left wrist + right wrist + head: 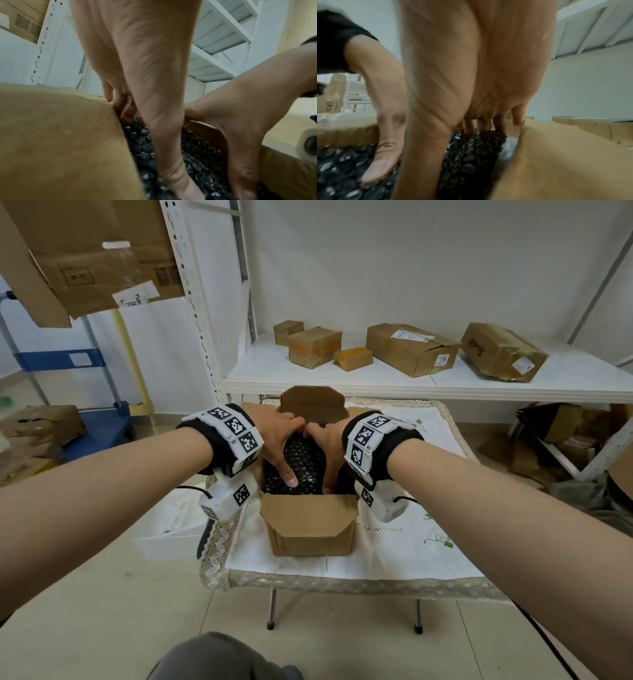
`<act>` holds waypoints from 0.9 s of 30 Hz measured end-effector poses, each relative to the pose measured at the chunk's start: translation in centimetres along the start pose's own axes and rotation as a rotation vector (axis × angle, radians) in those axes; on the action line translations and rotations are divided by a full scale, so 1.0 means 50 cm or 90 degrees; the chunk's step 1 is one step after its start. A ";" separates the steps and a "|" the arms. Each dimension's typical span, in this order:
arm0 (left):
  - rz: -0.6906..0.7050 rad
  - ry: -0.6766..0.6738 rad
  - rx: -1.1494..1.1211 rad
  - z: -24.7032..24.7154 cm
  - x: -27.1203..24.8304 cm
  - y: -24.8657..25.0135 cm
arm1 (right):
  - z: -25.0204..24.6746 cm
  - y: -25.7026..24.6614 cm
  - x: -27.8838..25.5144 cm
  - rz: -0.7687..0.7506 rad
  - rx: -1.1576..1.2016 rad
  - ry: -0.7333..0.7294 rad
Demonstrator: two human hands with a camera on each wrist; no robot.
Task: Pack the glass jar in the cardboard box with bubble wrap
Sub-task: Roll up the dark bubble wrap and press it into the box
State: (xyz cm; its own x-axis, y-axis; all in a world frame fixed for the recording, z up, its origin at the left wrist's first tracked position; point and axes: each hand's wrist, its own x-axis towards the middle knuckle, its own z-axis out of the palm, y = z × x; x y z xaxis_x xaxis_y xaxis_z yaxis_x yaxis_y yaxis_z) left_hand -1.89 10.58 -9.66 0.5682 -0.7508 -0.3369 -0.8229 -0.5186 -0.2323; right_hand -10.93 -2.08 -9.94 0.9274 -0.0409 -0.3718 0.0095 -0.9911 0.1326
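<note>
Now both hands are seating the black bubble wrap (pixel 301 463) bundle down inside the open box (pixel 308 525); the jar itself is hidden, presumably inside the wrap. Pressing evenly and gently should be keeping it centred, clear of the walls. Left hand (pixel 279 440) is spreading wide, thumb pressing on top; right hand (pixel 325 440) is curling its fingers (pixel 483 125) into the far edge.
</note>
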 end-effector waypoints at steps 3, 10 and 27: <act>0.021 0.016 0.006 0.001 0.006 0.006 | 0.014 0.004 0.007 0.001 0.022 0.006; -0.033 -0.044 0.094 -0.007 -0.008 0.030 | 0.028 -0.018 0.024 0.023 -0.025 0.062; 0.002 -0.056 0.318 0.012 -0.023 0.087 | -0.085 -0.049 -0.052 -0.087 0.068 -0.173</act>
State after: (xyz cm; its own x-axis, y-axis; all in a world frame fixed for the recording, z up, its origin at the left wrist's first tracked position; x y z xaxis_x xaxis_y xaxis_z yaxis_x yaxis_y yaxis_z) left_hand -6.12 9.44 -10.85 0.5808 -0.7036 -0.4094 -0.7368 -0.2406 -0.6318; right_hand -11.77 0.99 -5.39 0.7865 0.0749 -0.6130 0.0741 -0.9969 -0.0267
